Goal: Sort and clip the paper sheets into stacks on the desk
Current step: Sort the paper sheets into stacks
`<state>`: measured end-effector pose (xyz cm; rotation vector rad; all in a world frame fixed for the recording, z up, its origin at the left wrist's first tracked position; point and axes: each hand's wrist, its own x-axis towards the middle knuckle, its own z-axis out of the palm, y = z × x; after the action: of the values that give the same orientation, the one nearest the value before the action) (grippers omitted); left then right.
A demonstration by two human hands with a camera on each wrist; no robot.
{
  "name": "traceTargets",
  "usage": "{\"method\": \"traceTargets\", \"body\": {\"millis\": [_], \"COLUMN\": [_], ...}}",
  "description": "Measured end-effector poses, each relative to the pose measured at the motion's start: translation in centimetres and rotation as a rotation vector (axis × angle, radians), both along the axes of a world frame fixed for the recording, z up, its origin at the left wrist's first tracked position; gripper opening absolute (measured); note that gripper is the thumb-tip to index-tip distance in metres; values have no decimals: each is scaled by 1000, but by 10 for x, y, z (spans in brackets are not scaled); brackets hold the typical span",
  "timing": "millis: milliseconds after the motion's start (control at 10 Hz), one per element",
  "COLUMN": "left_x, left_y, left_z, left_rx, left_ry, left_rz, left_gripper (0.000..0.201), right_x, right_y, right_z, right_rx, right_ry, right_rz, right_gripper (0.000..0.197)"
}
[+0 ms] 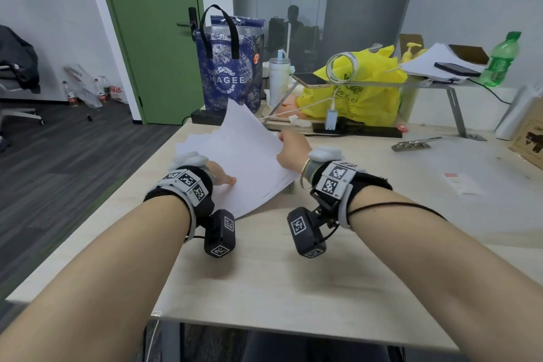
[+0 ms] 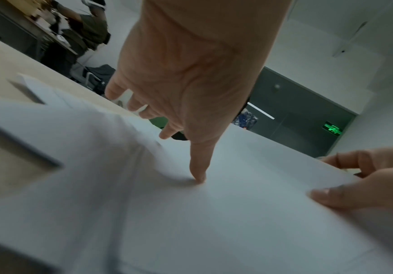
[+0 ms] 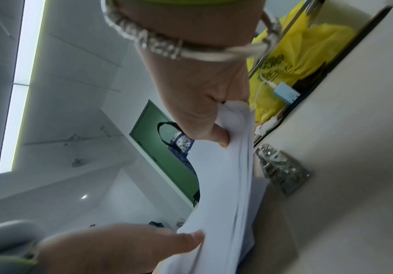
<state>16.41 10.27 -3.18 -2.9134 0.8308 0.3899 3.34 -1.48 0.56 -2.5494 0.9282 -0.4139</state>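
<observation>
A loose bundle of white paper sheets (image 1: 249, 156) lies fanned on the desk (image 1: 293, 273), its right side lifted. My right hand (image 1: 289, 150) grips the bundle's right edge (image 3: 230, 148), thumb in front and fingers curled behind. At the lower left edge my left hand (image 1: 223, 178) holds the sheets, the thumb (image 2: 199, 176) pressing on the top sheet and the fingers (image 2: 132, 105) behind a raised fold. A small shiny metal clip (image 3: 282, 172) sits on the desk by the stack's near right corner (image 1: 289, 189).
A row of metal clips (image 1: 414, 144) lies to the right. Behind the sheets are a blue tote bag (image 1: 232, 67), a white tumbler (image 1: 277, 79), a yellow plastic bag (image 1: 361, 97), a power strip (image 1: 352, 129) and a raised shelf (image 1: 426, 82) with papers, phones and a green bottle (image 1: 501, 59).
</observation>
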Motion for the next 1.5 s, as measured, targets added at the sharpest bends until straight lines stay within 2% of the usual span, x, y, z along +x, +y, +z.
{"method": "traceTargets", "body": {"millis": [100, 200, 300, 400, 500, 600, 700, 800, 900, 1000, 1100, 1200, 1300, 1400, 1500], "left_x": [-12, -25, -23, -7, -10, -20, -31, -47, -77, -96, -101, -109, -94, -98, -119], "left_y": [-8, -10, -10, -5, -3, -14, -29, -46, -54, -65, -76, -83, -109, -117, -106], "left_z": [1, -1, -8, -12, -5, 10, 17, 18, 23, 26, 25, 19, -11, -15, 7], "left_rx": [-6, 0, 59, 101, 156, 80, -127, -394, -628, -805, -869, -811, -732, -604, -372], "left_ry": [2, 32, 19, -55, -69, -18, 66, 363, 669, 843, 970, 874, 810, 685, 518], "left_rz": [-35, -72, -79, -44, -63, -66, -14, 5, 148, 150, 160, 88, 13, -41, -196], "left_gripper": [72, 84, 97, 95, 91, 68, 52, 53, 58, 63, 58, 34, 25, 27, 17], "right_x": [-16, -35, -50, -61, -74, -89, -104, -125, -142, -158, -169, -179, -189, -194, -195], "right_y": [-14, -27, -42, -55, -61, -65, -73, -77, -86, -91, -90, -88, -83, -81, -84], "right_z": [4, 7, 8, 8, 10, 14, 19, 26, 27, 18, 4, -9, -20, -22, -21], "right_rx": [-11, -59, -62, -27, -29, 9, 55, 68, 106, 137, 170, 241, 447, 532, 504], "right_ry": [-32, -1, 17, 0, -36, -86, -183, -264, -301, -302, -250, -107, -1, 128, 142], "right_rz": [-49, -116, -187, -216, -216, -241, -270, -313, -347, -387, -404, -403, -396, -422, -386], "right_gripper": [31, 19, 27, 37, 40, 35, 15, 22, 28, 29, 14, 10, 8, 10, 21]}}
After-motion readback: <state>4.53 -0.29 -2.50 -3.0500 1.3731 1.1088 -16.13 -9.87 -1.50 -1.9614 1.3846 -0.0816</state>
